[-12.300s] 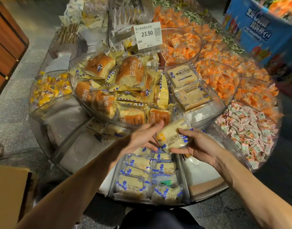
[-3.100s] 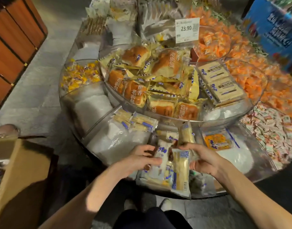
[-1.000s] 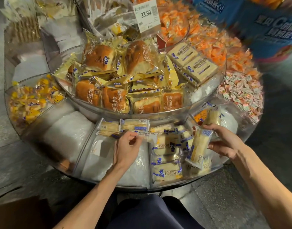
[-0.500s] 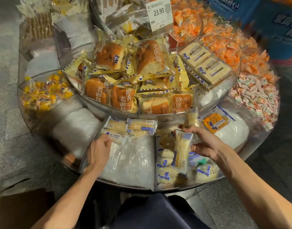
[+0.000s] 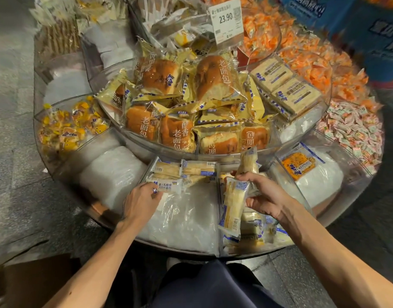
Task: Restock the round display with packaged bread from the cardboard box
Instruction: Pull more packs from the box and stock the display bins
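The round clear display (image 5: pixel 197 252) stands before me with wedge bins round a raised centre bowl. My right hand (image 5: pixel 266 196) grips two pale bread packets: one (image 5: pixel 232 207) hangs down over the front bin, another (image 5: pixel 249 161) sticks up behind my fingers. My left hand (image 5: pixel 142 201) pinches the edge of a flat white-and-blue bread packet (image 5: pixel 169 185) lying on white padding in the bin to the left. More pale packets (image 5: pixel 191 170) lie at the back of that bin. A corner of the cardboard box (image 5: pixel 35 283) shows at the lower left.
The centre bowl holds brown bun packets (image 5: pixel 173 134) and flat cake packs (image 5: pixel 284 90). A price sign (image 5: pixel 226 18) reads 23.90. Orange sweets (image 5: pixel 306 61), pink sweets (image 5: pixel 353 130) and yellow sweets (image 5: pixel 66 130) fill outer bins. White padding (image 5: pixel 111 174) sits left; an orange-labelled pack (image 5: pixel 300 165) right.
My left hand has moved from the front bin to the bin on the left and now pinches a flat packet there. My right hand keeps its packets, shifted slightly left.
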Demonstrator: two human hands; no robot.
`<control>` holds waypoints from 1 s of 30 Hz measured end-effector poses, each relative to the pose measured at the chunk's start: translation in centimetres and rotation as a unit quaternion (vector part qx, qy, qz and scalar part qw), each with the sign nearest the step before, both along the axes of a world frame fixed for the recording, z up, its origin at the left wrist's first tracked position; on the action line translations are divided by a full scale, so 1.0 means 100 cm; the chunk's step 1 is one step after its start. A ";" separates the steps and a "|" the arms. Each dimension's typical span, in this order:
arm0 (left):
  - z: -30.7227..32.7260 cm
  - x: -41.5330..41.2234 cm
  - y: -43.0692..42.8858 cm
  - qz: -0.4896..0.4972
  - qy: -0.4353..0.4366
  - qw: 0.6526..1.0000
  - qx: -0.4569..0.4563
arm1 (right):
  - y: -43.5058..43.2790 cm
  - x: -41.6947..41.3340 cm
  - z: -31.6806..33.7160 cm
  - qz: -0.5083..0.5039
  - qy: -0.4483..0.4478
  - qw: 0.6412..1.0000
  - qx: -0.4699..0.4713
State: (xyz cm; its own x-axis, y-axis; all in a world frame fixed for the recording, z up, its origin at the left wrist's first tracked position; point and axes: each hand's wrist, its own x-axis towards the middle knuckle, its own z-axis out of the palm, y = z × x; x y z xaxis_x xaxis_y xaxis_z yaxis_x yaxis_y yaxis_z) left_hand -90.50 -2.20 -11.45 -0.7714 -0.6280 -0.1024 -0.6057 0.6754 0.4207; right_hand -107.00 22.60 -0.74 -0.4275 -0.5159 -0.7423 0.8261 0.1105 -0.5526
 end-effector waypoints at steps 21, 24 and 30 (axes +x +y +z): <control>0.054 -0.013 0.085 -0.068 0.054 0.941 0.328 | -0.051 0.046 -0.047 -0.063 0.003 0.998 -0.013; 0.051 -0.009 0.067 -0.061 0.049 0.924 0.374 | -0.042 0.046 -0.051 -0.045 -0.009 0.999 -0.005; 0.053 -0.002 0.054 0.089 0.066 0.825 0.555 | -0.018 0.041 -0.063 0.012 -0.052 0.998 -0.024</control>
State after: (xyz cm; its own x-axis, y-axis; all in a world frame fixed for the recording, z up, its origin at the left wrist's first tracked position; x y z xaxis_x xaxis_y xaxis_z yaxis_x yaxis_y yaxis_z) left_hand -90.65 3.23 -6.17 -0.7273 -0.3086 -0.6130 -0.5534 -0.2646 0.7898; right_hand -102.89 20.84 -7.02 -0.3369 -0.5610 -0.7561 0.8765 0.1063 -0.4695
